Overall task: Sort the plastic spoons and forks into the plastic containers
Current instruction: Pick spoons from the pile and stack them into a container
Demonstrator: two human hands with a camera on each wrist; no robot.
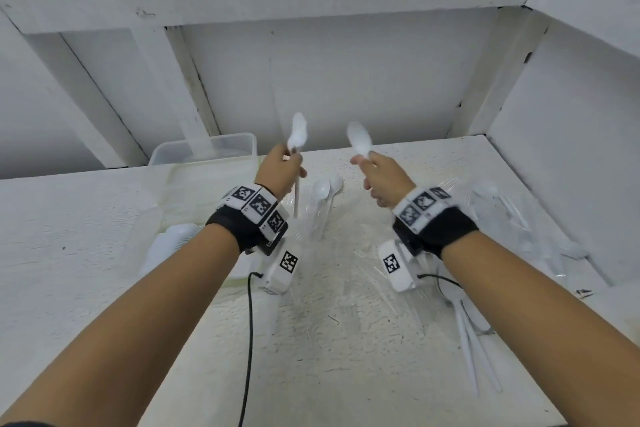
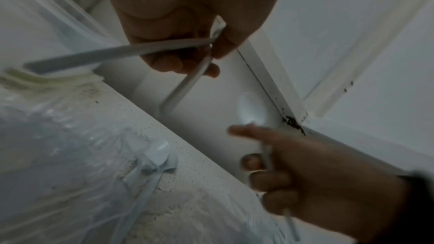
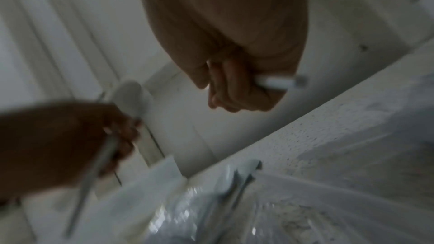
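Observation:
My left hand (image 1: 287,165) is raised above the table and grips white plastic spoons (image 1: 298,134), bowls up; in the left wrist view two handles (image 2: 112,55) fan out from its fingers (image 2: 178,62). To its right, my right hand (image 1: 365,165) grips one white spoon (image 1: 360,137) by the handle, bowl up. That handle's end (image 3: 279,82) sticks out of the curled fingers (image 3: 230,96). A clear plastic container (image 1: 204,149) stands at the back left. More spoons (image 1: 322,191) lie on the table below the hands.
Crinkled clear plastic wrap (image 1: 346,281) covers the table's middle. A heap of wrapped white cutlery (image 1: 502,208) lies at the right, loose pieces (image 1: 471,333) near the right forearm. A second clear container (image 1: 194,184) sits in front of the first. White walls and beams close off the back.

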